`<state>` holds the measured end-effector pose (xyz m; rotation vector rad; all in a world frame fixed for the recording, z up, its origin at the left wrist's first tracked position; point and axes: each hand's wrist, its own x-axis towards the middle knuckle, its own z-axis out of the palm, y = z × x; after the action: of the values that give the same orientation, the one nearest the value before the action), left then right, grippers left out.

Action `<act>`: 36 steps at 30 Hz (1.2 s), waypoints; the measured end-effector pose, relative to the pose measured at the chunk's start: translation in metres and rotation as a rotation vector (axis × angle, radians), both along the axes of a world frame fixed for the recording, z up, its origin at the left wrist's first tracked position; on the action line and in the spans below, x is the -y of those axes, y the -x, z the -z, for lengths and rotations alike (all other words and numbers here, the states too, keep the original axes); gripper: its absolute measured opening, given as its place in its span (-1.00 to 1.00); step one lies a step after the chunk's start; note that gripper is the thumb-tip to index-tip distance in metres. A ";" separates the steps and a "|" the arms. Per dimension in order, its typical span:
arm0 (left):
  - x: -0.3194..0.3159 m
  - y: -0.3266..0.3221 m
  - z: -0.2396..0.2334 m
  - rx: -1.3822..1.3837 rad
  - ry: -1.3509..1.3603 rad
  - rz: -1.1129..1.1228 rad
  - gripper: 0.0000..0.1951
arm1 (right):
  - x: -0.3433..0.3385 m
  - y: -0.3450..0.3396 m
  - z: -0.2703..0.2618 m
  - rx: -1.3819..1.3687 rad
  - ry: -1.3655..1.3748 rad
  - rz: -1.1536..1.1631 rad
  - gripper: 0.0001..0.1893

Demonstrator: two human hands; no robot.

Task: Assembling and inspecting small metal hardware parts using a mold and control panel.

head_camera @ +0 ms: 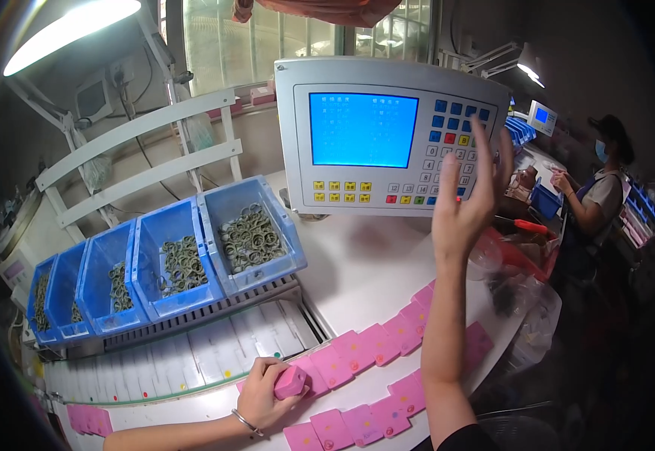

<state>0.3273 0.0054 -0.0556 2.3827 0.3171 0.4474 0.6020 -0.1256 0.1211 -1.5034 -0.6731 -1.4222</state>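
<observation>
My left hand point(262, 392) grips a pink block point(290, 382), likely a rubber mould, above the white worktop. Beneath and beside it, a row of flat pink blocks point(352, 354) runs up to the right, each overlapping its neighbour. A second row of pink blocks point(364, 423) lies nearer to me, partly covered by my right forearm. My right hand point(471, 191) is raised in front of the keypad of a grey control panel point(384, 73), fingers spread and holding nothing. Whether a fingertip touches a key cannot be told. The panel's blue screen point(364, 131) is lit and bears writing.
Blue plastic bins point(175, 265) with small green rings stand on a rack at left. Before them lies a white slatted strip point(192, 355). More pink blocks point(89, 420) sit at lower left. A lamp point(73, 34) hangs above. At right are plastic bags point(522, 315) and a masked person point(598, 186).
</observation>
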 end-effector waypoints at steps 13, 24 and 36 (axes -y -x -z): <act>0.000 0.001 -0.003 0.046 0.006 -0.031 -0.63 | -0.013 0.007 0.000 0.082 0.170 0.232 -0.61; 0.000 0.002 -0.001 0.017 0.005 -0.027 -0.55 | -0.013 0.007 -0.002 0.076 0.169 0.192 -0.59; -0.003 0.004 0.001 -0.010 -0.057 0.028 -0.41 | -0.011 0.010 -0.002 0.058 0.196 0.179 -0.58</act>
<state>0.3234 0.0085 -0.0569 2.4422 0.2782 0.4366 0.5923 -0.1145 0.1234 -1.7158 -0.7466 -1.5759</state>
